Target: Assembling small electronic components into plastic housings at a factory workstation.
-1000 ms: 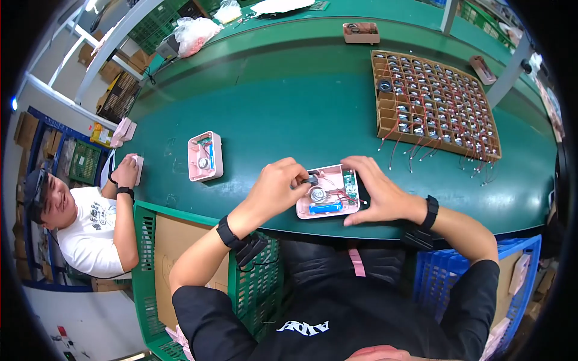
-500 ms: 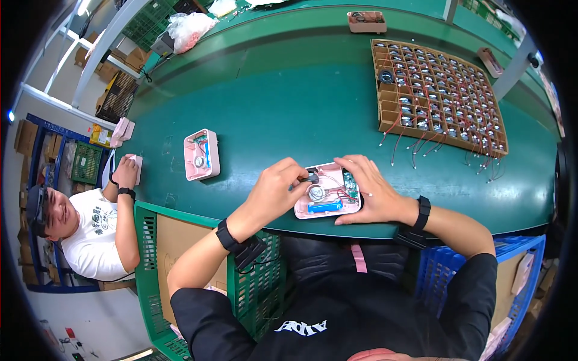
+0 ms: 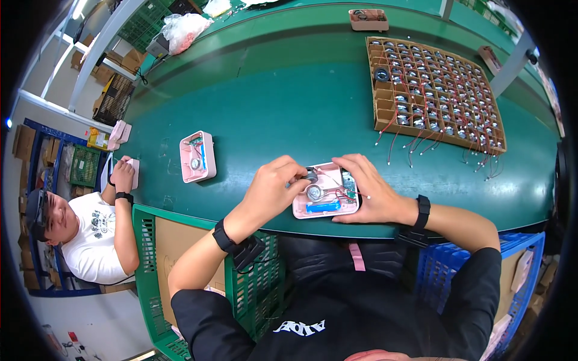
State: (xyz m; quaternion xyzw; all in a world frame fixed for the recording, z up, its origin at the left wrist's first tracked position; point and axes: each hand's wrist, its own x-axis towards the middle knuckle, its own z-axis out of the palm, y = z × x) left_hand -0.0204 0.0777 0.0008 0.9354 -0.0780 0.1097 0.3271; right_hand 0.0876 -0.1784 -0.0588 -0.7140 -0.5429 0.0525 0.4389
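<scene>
where the view bends away on the left, a co-worker (image 3: pixel 124 231) in a white shirt (image 3: pixel 90 262) stretches an arm to a pink piece (image 3: pixel 135 175) at the edge of the green tabletop (image 3: pixel 277 114); the dark print on that shirt is too small and skewed to make out. nearer, a green crate (image 3: pixel 146 289) holding cardboard (image 3: pixel 180 246) is cut off at the bottom and partly hidden by the left arm. a second pink housing (image 3: pixel 187 154) sits open on the left of the tabletop.

in the middle, by the near edge, is the main pink housing (image 3: pixel 298 206), open side up. the left grip (image 3: pixel 278 183) is closed by its fingertips on a dark round part (image 3: pixel 312 176) in the far left corner, covering some of it. a silver round part (image 3: pixel 314 192) and a blue cylinder (image 3: pixel 323 207) lie nearer inside. below, white lettering crosses the person's black shirt (image 3: pixel 373 313). the right grip (image 3: pixel 380 195) clasps the housing's right end, partly hiding a green circuit board (image 3: pixel 349 184). farther right, a carton tray (image 3: pixel 385 103) carries rows of round metal parts (image 3: pixel 433 111), too crowded to count. near right, the arm hides part of a blue crate (image 3: pixel 522 242).
</scene>
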